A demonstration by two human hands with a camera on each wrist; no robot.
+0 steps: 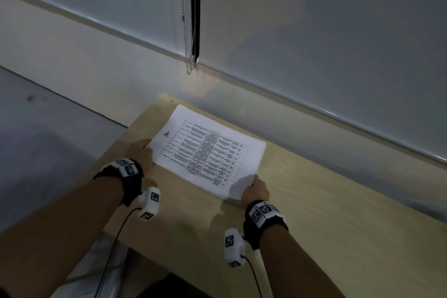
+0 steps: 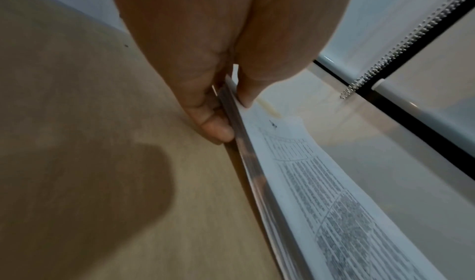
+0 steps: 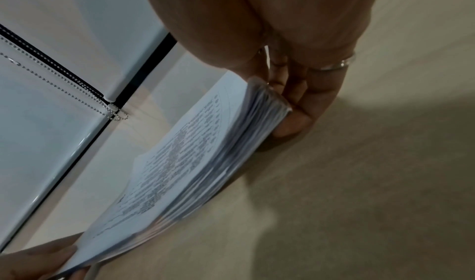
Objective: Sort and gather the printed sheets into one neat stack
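Observation:
A stack of printed sheets (image 1: pixel 208 150) with a dense table on the top page lies askew on the light wooden table (image 1: pixel 314 213). My left hand (image 1: pixel 140 152) pinches the stack's left corner, thumb on top and fingers under the stack's edge (image 2: pixel 244 142). My right hand (image 1: pixel 255 191) grips the near right corner, where the sheets (image 3: pixel 205 152) bend upward and fan slightly; a ring (image 3: pixel 336 65) shows on one finger. The left hand (image 3: pixel 33 262) also appears at the far end in the right wrist view.
The table's left edge (image 1: pixel 135 128) drops to a grey floor (image 1: pixel 48 140). Behind the table runs a wall with a roller blind (image 1: pixel 314 31); its bead chain (image 1: pixel 189 60) hangs just beyond the stack. Cables trail from both wrist cameras over the table's near edge.

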